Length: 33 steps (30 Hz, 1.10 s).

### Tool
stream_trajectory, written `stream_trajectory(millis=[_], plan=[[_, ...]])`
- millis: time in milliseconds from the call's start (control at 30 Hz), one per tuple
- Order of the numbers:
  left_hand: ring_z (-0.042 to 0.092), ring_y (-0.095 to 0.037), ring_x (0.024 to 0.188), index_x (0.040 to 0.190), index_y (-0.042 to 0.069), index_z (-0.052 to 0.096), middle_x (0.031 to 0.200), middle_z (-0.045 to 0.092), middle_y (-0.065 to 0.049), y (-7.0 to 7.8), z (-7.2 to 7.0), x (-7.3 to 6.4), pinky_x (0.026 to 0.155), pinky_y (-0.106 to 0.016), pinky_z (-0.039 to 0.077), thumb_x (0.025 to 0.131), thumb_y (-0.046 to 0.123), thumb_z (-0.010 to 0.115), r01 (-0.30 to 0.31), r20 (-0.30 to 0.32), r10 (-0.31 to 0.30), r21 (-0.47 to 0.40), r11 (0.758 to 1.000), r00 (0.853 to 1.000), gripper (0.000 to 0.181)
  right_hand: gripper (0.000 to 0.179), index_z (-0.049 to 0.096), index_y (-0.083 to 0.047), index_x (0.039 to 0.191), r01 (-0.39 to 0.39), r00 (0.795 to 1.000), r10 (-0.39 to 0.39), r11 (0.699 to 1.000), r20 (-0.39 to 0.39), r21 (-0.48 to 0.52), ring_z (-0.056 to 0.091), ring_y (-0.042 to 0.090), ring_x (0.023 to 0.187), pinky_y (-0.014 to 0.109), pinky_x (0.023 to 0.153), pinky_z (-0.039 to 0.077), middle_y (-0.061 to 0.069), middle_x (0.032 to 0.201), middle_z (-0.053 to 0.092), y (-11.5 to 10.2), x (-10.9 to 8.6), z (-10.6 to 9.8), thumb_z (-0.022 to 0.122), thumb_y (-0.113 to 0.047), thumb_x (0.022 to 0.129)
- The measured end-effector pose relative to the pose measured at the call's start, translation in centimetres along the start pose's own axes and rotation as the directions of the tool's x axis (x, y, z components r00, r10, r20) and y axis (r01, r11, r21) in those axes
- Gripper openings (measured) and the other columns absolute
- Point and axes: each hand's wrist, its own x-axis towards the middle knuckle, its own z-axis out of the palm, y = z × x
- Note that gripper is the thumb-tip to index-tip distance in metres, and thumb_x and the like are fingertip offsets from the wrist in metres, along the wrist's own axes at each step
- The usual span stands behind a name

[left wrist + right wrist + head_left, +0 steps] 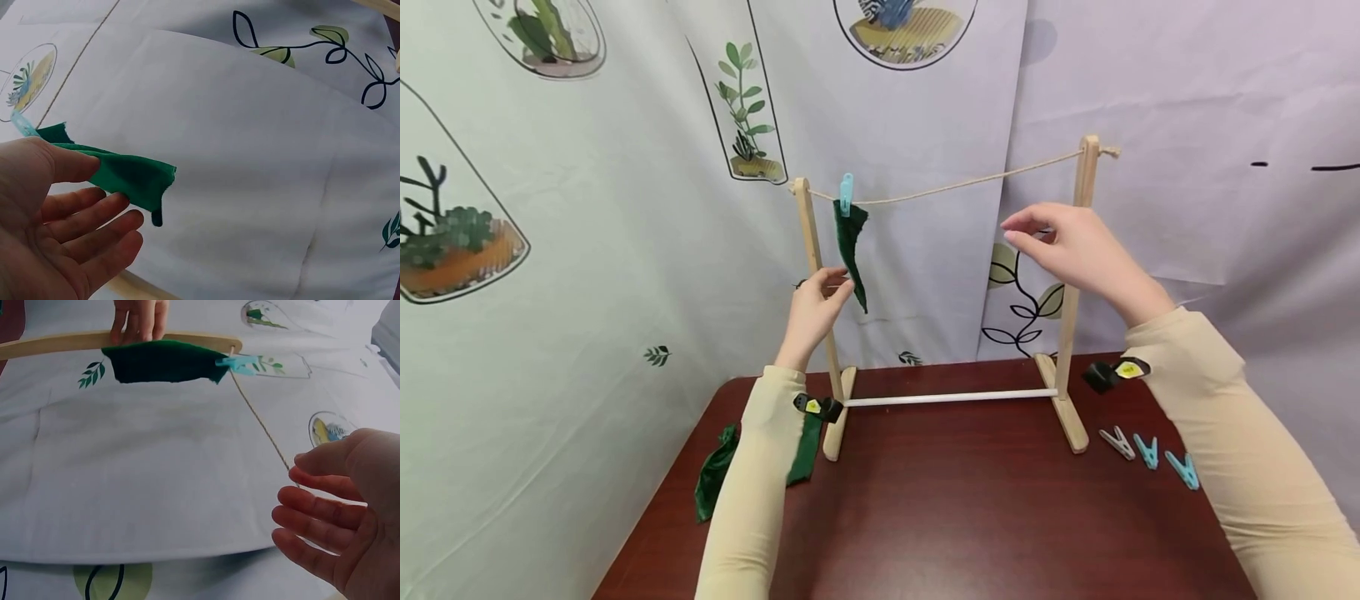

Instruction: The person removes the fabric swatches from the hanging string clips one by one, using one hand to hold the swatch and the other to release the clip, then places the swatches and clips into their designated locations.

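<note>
A dark green cloth hangs from the string near its left end, held by a light blue clothespin. My left hand is beside the cloth's lower part. In the left wrist view its thumb lies against or just over the cloth, and the fingers are loosely bent without pinching it. Whether they touch is hard to tell. My right hand is raised below the string near the right post, fingers relaxed, with nothing between thumb and fingertips.
The string spans two wooden posts joined by a white rod on a dark red table. Right of the stand lie a grey clothespin and two blue clothespins. More green cloth lies at the left, partly behind my forearm.
</note>
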Motion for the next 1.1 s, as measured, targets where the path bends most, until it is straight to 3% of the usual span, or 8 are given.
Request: stream_trajectory(millis=[200,567,833,1100], plan=[[0.066,-0.031,0.108,0.13,0.005,0.065,0.121,0.069,-0.014,0.2,0.5,0.6,0.088,-0.047,0.054,0.099,0.028,0.064,0.004,0.009,-0.004,-0.001,1.0,1.0,0.038,0.028,0.071,-0.008,0.12,0.037,0.999,-0.037,0.999,0.019,0.011,0.063,0.019,0.101,0.038,0.089,0.049,0.006,0.111,0.07,-0.7,1.3,0.6,0.06,-0.027,0.102],[0.07,-0.026,0.091,0.106,0.005,0.072,0.101,0.073,-0.012,0.1,1.3,1.1,0.08,-0.041,0.053,0.096,0.015,0.062,-0.018,0.005,0.018,0.002,1.0,1.0,0.017,0.029,0.07,-0.007,0.121,0.039,0.997,-0.04,0.999,0.072,0.021,0.063,0.023,0.106,0.042,0.093,0.05,0.009,0.115,0.069,-1.6,3.1,1.4,0.059,-0.026,0.103],[0.07,-0.025,0.092,0.109,0.003,0.071,0.102,0.073,-0.012,0.3,1.5,1.2,0.079,-0.038,0.053,0.096,0.014,0.061,-0.019,0.007,0.019,-0.024,1.0,1.0,0.02,0.032,0.069,-0.005,0.123,0.046,0.996,-0.046,0.999,0.073,0.0,0.06,0.025,0.109,0.044,0.095,0.047,0.012,0.117,0.069,-2.2,5.4,2.0,0.058,-0.027,0.103],[0.069,-0.026,0.096,0.116,0.001,0.069,0.109,0.07,-0.014,0.7,1.6,1.1,0.084,-0.036,0.057,0.102,0.018,0.057,-0.003,-0.001,0.003,-0.107,0.994,1.0,0.025,0.033,0.068,-0.005,0.125,0.032,0.996,-0.034,0.999,0.086,0.023,0.06,0.023,0.113,0.042,0.1,0.046,0.012,0.119,0.068,-3.3,7.8,2.5,0.057,-0.027,0.103]])
